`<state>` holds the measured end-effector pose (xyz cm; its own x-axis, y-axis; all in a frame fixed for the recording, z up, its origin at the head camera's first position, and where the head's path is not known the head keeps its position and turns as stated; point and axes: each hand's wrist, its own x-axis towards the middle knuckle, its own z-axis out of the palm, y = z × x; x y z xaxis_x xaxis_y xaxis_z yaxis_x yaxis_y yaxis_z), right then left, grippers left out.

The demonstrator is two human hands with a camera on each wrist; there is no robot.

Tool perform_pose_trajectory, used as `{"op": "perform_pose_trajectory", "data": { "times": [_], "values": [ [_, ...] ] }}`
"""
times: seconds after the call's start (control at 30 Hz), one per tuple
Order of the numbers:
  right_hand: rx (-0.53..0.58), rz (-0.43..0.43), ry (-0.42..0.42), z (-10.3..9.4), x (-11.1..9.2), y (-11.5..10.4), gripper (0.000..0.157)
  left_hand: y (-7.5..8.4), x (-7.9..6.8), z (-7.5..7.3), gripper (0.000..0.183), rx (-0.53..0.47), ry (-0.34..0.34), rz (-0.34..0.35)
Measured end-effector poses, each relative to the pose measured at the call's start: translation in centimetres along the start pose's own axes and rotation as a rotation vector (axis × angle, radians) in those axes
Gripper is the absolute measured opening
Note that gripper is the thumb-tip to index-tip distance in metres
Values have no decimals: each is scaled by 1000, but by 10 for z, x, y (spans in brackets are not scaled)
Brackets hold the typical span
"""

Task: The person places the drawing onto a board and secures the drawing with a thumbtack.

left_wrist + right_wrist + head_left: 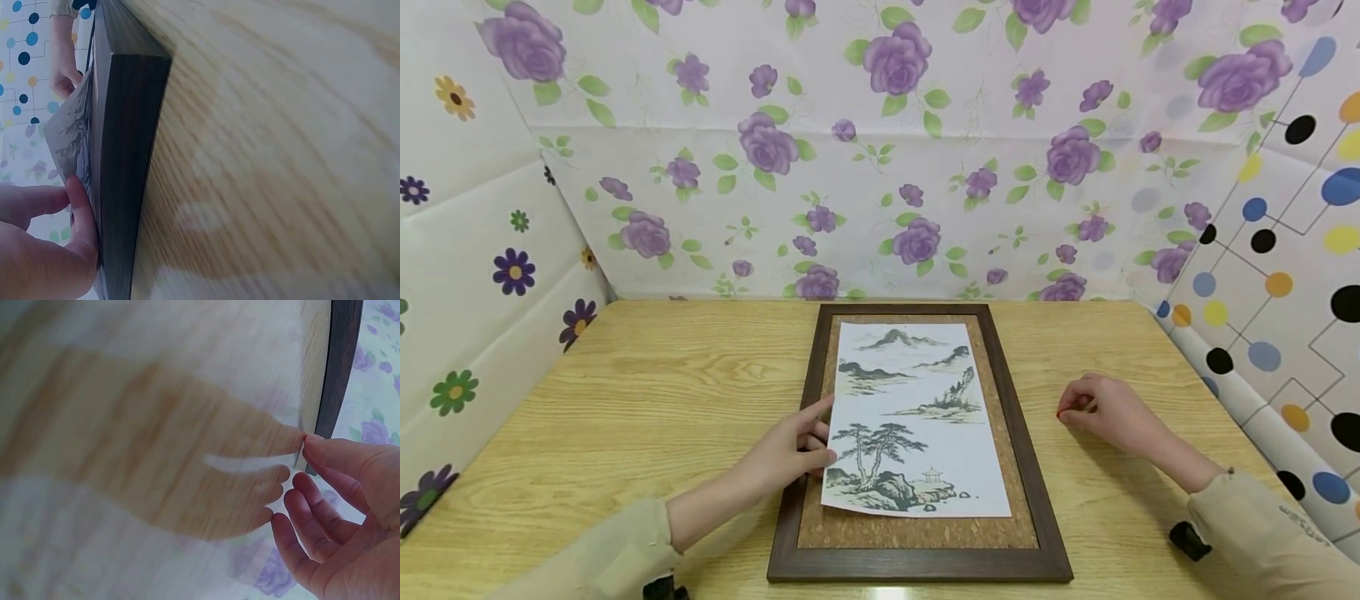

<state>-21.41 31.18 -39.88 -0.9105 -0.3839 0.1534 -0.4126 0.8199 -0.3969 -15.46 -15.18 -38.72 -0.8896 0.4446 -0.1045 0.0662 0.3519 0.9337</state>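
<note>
A white sheet of paper printed with an ink landscape lies on a cork board with a dark brown wooden frame. My left hand pinches the sheet's left edge, its thumb near the printed trees. In the left wrist view the paper slants up above the board's side. To the right of the frame, my right hand pinches a tiny red thing between thumb and forefinger, low over the table. Fingertips hide most of it. The other right fingers are loosely bent near the tabletop.
The board stands on a light wood-grain table. Behind rises a wall covering with purple roses. A flower-patterned sheet hangs at the left and a dotted one at the right.
</note>
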Motion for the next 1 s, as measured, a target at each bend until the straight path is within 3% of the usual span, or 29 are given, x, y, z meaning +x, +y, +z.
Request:
{"op": "perform_pose_trajectory", "data": {
  "times": [0.37,0.57,1.0],
  "values": [
    [-4,22,-11,0,2,0,11,-2,0,2,80,47,-12,-5],
    [-1,-9,2,-5,9,-6,11,-1,0,2,80,64,-10,12],
    [-36,-36,-8,-17,42,-22,7,0,0,2,81,79,-16,-3]
  ]
}}
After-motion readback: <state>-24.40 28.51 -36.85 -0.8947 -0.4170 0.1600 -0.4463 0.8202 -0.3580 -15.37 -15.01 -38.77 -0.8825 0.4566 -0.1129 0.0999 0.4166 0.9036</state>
